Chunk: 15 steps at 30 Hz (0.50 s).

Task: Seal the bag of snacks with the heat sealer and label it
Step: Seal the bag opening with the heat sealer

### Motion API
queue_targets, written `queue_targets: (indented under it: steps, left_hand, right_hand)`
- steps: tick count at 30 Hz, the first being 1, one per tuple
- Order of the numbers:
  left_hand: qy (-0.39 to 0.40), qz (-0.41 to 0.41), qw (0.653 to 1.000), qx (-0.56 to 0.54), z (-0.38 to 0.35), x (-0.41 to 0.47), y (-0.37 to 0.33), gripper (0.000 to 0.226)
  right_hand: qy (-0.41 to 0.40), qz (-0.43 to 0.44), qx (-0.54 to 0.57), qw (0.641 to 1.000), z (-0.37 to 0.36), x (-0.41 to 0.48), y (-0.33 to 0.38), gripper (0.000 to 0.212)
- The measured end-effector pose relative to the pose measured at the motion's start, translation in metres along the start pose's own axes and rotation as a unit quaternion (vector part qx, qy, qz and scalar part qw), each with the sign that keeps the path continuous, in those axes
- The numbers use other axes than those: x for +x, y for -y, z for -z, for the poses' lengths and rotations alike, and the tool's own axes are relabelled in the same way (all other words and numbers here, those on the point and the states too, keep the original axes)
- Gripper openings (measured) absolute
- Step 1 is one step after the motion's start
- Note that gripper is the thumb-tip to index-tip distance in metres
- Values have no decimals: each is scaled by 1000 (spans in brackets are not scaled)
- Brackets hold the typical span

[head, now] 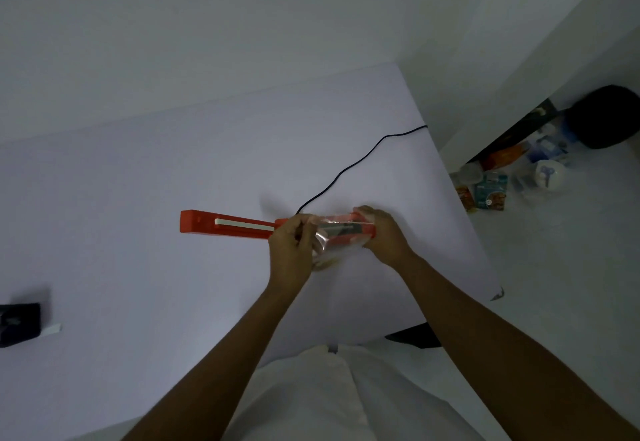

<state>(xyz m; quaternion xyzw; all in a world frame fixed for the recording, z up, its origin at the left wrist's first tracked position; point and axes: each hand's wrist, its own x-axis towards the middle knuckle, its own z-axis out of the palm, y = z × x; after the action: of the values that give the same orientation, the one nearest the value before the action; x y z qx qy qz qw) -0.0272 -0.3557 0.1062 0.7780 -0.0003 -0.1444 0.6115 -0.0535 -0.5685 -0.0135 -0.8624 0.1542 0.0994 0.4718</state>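
Note:
A long orange heat sealer [225, 226] lies across the middle of the white table [138, 198], its pale sealing strip facing up. A clear plastic bag of snacks [334, 238] is held over the sealer's right end. My left hand [291, 250] grips the bag's left side and my right hand [384, 232] grips its right side. The bag's lower part with the snacks is partly hidden behind my left hand.
The sealer's black cord [353, 163] runs back to the table's far right edge. A black device [19, 323] with a white tab sits at the left edge. Packets and containers [512, 174] lie on the floor to the right.

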Motion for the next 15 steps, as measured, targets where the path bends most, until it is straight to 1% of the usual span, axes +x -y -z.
queue_targets:
  steps: [1,2,3,5,6,7,8,9,10,11,13,15]
  left_hand:
    - [2,26,1000,-17,4,-3,3,19]
    - [4,48,998,-32,8,-6,7,19]
    - [4,60,997,-43,12,-8,12,19]
    - [2,65,997,-46,22,-13,17,20]
    - [0,68,996,-50,27,-16,17,21]
    - [-1,70,996,-55,32,-18,16,22]
    - [-4,68,996,-54,37,-21,14,23]
    - [-7,65,997,-50,43,-23,13,23]
    - [-10,60,997,-46,48,-26,12,21]
    - [-14,52,998,-39,54,-28,13,20]
    - [-21,35,999,-24,67,-32,19,18]
    - [-26,38,999,-23,82,-35,27,18]
  right_hand:
    - [-3,9,-12,1000,-1,1,-4,70]
    - [-2,9,-19,1000,-3,0,-5,76]
    - [-8,1,-26,1000,-4,-3,-4,78]
    - [-60,-3,-37,998,-7,-16,6,67]
    - [-106,12,-38,994,-9,-25,12,57]
    - [-152,39,-28,987,-13,-35,16,48]
    - [-181,61,-8,982,-17,-44,23,40]
    - [-183,69,27,980,-22,-53,31,35]
    - [-160,60,72,983,-28,-61,40,35]
    - [-113,44,107,987,-35,-68,50,40]
    - [-3,21,141,990,-51,-80,68,51]
    - [86,-2,174,981,-68,-86,85,53]
